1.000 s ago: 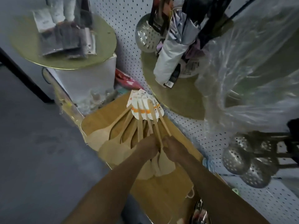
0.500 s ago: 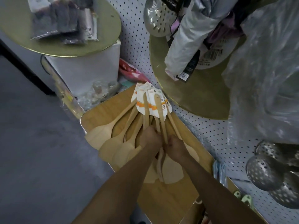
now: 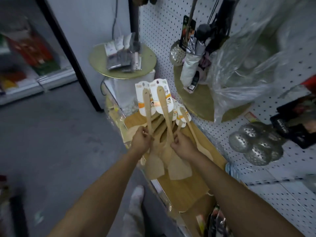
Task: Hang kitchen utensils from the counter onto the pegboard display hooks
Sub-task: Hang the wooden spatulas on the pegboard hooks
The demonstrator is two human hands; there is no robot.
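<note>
Wooden spatulas [image 3: 166, 115], both hands' grip, seemingly lifted.

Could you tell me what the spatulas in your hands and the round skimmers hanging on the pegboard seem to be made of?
Spatulas: pale wood, possibly bamboo, matte, with printed card tags. Skimmers: apparently steel, judging by the shiny grey perforated bowls.
</note>
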